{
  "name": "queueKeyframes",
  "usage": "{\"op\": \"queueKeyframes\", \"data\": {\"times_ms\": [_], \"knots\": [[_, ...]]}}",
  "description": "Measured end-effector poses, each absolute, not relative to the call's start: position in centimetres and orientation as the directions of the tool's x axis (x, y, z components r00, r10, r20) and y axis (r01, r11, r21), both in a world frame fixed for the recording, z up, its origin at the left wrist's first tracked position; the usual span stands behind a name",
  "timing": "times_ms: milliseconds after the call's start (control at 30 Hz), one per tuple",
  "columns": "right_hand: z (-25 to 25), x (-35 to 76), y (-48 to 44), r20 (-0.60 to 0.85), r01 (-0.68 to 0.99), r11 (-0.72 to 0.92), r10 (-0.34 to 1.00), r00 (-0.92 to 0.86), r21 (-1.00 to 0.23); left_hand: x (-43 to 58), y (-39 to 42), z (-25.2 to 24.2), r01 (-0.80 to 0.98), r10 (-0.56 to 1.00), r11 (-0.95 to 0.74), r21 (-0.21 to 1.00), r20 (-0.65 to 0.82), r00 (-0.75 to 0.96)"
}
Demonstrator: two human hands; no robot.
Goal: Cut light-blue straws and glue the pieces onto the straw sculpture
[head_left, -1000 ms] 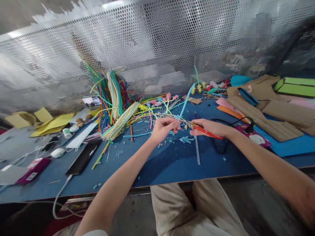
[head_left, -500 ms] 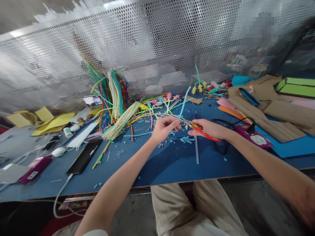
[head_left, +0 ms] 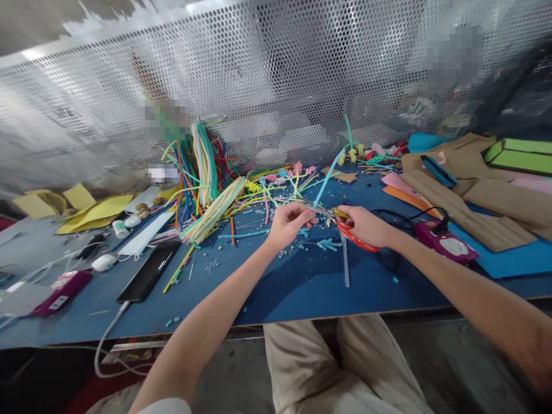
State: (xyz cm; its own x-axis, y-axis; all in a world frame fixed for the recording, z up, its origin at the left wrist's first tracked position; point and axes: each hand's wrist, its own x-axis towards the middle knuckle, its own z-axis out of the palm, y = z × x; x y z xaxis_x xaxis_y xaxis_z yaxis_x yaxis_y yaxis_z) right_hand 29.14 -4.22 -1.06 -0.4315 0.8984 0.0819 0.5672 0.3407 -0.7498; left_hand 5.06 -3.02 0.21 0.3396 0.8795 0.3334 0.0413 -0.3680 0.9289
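Note:
My left hand (head_left: 291, 224) is closed in a pinch on a light-blue pipe cleaner (head_left: 328, 175), which rises from the fingers and leans to the upper right. In my right hand (head_left: 366, 226) is a pair of scissors (head_left: 359, 240) with red and yellow handles. The blades point left and lie at the pipe cleaner just by my left fingertips; their exact contact is too small to tell. A blue branched pipe-cleaner piece (head_left: 329, 244) rests on the table below the scissors. Behind my hands stand pink-tipped pipe-cleaner sprigs (head_left: 297, 172).
Bundled pipe cleaners (head_left: 202, 167) stand at the back left, against a perforated metal screen (head_left: 302, 75). A black phone (head_left: 149, 273) on a cable lies left. Cardboard pieces (head_left: 500, 201) and a purple power strip (head_left: 446, 240) sit right. Fuzzy clippings litter the blue table (head_left: 276, 293).
The scissors' handles have spread apart in my right hand, and the blades have parted. The light-blue pipe cleaner now leans further right, its upper end curving. My left hand has hardly moved.

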Motion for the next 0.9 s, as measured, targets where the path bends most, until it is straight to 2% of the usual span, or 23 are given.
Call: {"op": "queueKeyframes", "data": {"times_ms": [167,467,733,900], "knots": [[-1.2,29.0,-4.3,0.104,0.605,0.369,0.898,-0.427,-0.705,5.0,-2.9,0.1,0.040,0.879,-0.359,0.933,0.323,0.350],[-0.7,28.8,-4.7,0.156,0.732,0.431,0.896,-0.416,-0.527,4.6,-2.3,-0.2,0.017,0.857,-0.357,0.934,0.320,0.403],[-0.5,29.1,-4.7,0.131,0.811,0.420,0.906,-0.403,-0.408,4.4,-1.9,-0.5,0.015,0.858,-0.315,0.949,0.279,0.431],[-0.6,29.1,-4.6,0.115,0.829,0.414,0.909,-0.401,-0.376,4.3,-1.5,-0.5,0.011,0.859,-0.289,0.957,0.254,0.445]]}}
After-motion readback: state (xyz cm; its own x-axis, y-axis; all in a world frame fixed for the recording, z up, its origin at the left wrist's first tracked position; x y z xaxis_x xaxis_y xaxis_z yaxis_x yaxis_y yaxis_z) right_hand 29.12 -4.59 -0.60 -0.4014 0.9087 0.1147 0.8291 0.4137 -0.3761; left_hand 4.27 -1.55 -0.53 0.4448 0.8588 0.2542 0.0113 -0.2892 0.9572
